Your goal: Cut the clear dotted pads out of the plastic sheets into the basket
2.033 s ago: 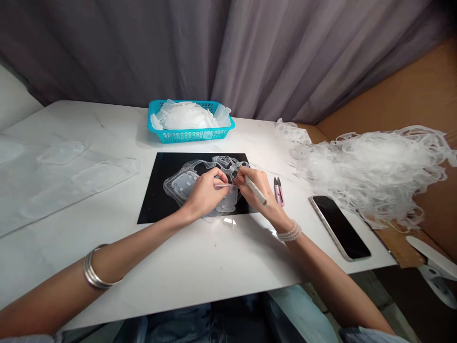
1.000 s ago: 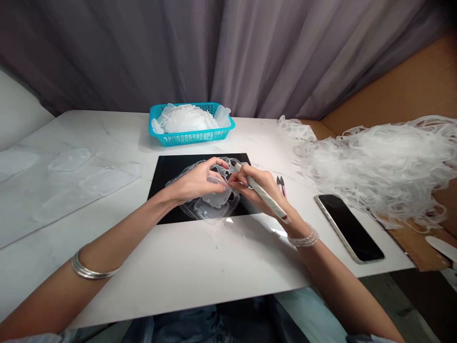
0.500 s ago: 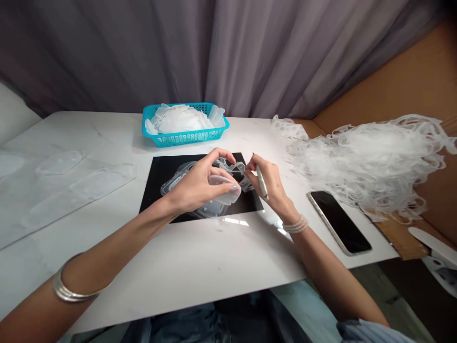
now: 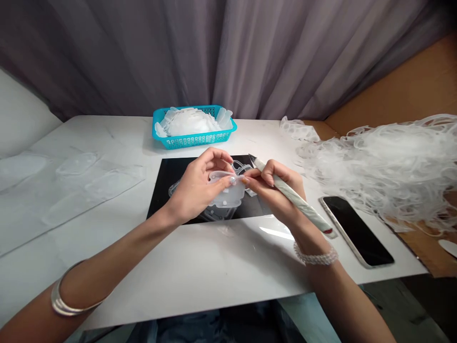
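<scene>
In the head view, the left hand (image 4: 198,188) holds a translucent, moulded soft-plastic piece (image 4: 228,194) raised just above a black rectangular mat (image 4: 166,183) on the white table (image 4: 196,271). Its fingers (image 4: 214,155) are curled over the top of the piece, with the thumb pressed against its near face in a firm pinch.

The right hand (image 4: 276,190) is closed around a slim pen-shaped knife with a white marbled handle (image 4: 298,204). The blade end points up and away past the piece, and two fingertips touch the piece's right edge.

More of the same clear plastic lies on the mat under the hands, with looped webbing showing beside the held piece.

Judging by the piles, a good deal of the work is done. A turquoise perforated plastic basket (image 4: 194,141) at the far edge is heaped with similar pieces, and a large tangle of thin translucent offcut strips (image 4: 385,162) fills the right side. What remains seems to be the piece in hand and the plastic below it.

A black smartphone (image 4: 357,231) lies near the right wrist.
</scene>
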Available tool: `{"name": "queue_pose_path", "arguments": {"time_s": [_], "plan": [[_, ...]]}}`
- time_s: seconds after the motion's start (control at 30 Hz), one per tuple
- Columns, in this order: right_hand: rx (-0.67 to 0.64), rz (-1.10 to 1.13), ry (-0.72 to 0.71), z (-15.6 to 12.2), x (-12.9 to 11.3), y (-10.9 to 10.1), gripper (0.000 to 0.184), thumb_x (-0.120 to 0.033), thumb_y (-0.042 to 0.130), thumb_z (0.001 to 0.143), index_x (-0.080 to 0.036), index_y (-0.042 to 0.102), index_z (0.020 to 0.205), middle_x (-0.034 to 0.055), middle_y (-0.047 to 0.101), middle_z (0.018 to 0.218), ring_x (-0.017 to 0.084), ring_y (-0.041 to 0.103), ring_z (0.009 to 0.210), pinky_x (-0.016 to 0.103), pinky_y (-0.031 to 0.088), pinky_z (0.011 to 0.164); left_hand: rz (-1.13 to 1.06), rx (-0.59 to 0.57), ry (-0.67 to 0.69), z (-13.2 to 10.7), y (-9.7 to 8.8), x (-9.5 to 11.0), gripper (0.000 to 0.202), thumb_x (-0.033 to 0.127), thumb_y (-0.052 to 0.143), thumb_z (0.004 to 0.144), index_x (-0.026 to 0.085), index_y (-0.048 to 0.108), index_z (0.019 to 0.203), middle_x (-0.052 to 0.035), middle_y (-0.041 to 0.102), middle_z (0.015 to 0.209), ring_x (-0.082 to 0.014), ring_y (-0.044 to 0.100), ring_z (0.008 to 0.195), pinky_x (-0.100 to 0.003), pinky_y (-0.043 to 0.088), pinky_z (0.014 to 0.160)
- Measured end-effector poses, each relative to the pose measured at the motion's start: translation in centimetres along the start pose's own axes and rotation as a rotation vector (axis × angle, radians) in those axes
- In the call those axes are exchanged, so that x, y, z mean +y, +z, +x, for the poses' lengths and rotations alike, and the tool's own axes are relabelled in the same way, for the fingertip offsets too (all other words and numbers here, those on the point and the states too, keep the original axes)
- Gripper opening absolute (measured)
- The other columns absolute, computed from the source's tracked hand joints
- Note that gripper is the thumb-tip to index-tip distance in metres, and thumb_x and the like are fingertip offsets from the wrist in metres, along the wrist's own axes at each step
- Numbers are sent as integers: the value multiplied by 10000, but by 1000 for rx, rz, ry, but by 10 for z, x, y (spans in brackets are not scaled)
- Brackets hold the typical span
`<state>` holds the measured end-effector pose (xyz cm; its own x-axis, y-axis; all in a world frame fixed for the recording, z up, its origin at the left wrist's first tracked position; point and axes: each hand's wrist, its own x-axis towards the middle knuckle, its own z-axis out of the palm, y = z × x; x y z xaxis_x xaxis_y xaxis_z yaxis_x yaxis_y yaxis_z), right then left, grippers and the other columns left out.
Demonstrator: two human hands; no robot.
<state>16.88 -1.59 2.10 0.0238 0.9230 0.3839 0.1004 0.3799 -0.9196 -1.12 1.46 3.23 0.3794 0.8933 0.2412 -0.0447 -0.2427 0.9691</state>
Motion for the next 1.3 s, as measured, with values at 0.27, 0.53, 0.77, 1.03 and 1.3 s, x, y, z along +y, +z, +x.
{"name": "queue_pose_path", "arguments": {"time_s": [0.27, 0.53, 0.77, 1.03, 1.3], "plan": [[89, -11, 1, -5, -8, -1, 478, -251, 777, 786, -228, 327, 627, 12, 700, 739, 148, 609, 675, 280, 455, 593, -365, 8, -238, -2, 3, 6, 334, 176, 780, 770, 194, 553, 1014, 5, 621, 932, -120, 624, 860, -242, 542, 774], [78, 20, 26, -7, -9, -3, 470, -233, 775, 788, -233, 330, 638, 11, 691, 735, 156, 614, 697, 288, 465, 599, -481, -16, -375, -2, 2, 8, 332, 140, 771, 762, 201, 555, 1007, 7, 637, 949, -119, 649, 845, -258, 564, 793], [24, 100, 70, -6, -7, -1, 443, -230, 752, 801, -230, 333, 654, 14, 693, 758, 140, 595, 669, 275, 462, 572, -407, -11, -386, -1, 5, 5, 334, 207, 760, 782, 216, 550, 1042, -26, 687, 1045, -166, 682, 911, -283, 569, 798], [394, -277, -111, 36, -2, -100, 356, -277, 664, 820, -246, 328, 703, 2, 598, 757, 142, 612, 693, 280, 537, 580, 319, 1, -233, 2, -20, -35, 446, 491, 649, 854, 314, 565, 1255, -55, 582, 1387, -323, 532, 1297, -481, 474, 1041], [1019, -1253, -134, 55, -22, -285, 204, -279, 561, 799, -247, 385, 700, -5, 517, 681, 163, 513, 623, 375, 478, 721, 929, -225, 50, 2, -36, -72, 524, 513, 466, 928, 314, 556, 1405, -10, 407, 1576, -313, 344, 1466, -508, 277, 1199]]}}
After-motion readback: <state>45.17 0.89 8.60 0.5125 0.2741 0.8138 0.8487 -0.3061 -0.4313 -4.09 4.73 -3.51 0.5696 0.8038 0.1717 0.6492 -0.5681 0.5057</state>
